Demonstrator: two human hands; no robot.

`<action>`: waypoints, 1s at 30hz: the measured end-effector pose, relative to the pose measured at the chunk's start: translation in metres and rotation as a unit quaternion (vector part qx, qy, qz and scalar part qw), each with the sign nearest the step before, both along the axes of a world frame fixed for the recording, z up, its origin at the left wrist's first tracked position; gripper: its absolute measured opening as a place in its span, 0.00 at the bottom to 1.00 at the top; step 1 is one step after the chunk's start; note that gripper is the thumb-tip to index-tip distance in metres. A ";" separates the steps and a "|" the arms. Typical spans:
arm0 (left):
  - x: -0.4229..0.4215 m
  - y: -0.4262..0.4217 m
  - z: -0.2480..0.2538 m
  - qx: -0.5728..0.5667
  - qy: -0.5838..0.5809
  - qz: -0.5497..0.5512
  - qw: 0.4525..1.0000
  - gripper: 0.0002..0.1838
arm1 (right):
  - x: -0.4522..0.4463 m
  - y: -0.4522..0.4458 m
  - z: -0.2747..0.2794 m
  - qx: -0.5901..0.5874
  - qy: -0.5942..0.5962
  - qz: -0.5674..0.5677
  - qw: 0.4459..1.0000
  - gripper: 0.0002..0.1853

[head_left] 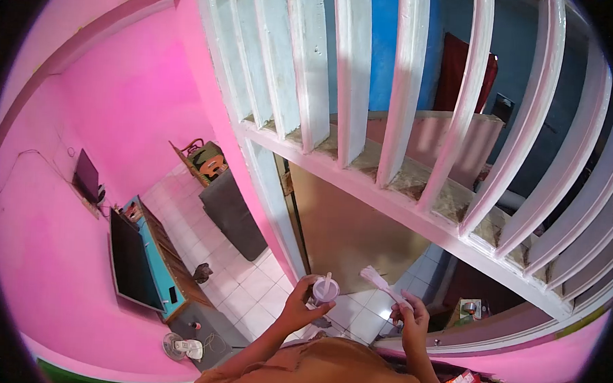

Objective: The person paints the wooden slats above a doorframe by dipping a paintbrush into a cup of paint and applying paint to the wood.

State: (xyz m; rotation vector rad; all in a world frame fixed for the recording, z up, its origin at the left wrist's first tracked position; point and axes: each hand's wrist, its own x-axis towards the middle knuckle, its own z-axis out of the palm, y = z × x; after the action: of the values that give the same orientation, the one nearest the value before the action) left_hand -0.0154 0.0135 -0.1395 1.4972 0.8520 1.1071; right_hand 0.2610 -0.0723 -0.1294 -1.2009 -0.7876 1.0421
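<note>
My left hand [299,308] is wrapped round a small cup [320,296] with pale, whitish paint inside. A light stick [328,281] stands tilted in this cup. In my right hand [413,315] is a paintbrush [382,284], gripped by its handle. Its whitened bristles point up and to the left, apart from the cup. Above both hands, a beam [402,196] carries a row of upright slats [353,77], coated white to pale pink.
A tan door panel [346,227] stands below the beam. To the left are a television [134,263], a turquoise-and-brown cabinet [163,267], a grey block-like piece of furniture [234,212] and a white fan [183,348]. White tiles [244,291] cover the floor far below.
</note>
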 end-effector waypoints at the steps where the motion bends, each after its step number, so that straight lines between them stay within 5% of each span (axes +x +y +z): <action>1: 0.000 0.000 0.000 0.000 0.003 0.006 1.000 0.33 | 0.000 -0.001 0.000 -0.009 0.006 -0.004 1.000 0.17; 14: 0.001 -0.003 0.000 0.015 0.018 0.018 1.000 0.35 | 0.005 0.008 -0.016 0.039 0.090 -0.067 0.993 0.11; 30: 0.012 0.009 -0.015 0.027 -0.030 -0.044 0.998 0.36 | 0.009 -0.002 -0.002 0.041 -0.003 -0.124 0.991 0.09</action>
State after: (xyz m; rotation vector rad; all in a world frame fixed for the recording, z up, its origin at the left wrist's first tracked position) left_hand -0.0038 0.0222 -0.1548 1.5241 0.7129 1.1116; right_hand 0.2697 -0.0743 -0.1311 -1.1972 -0.6600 0.7961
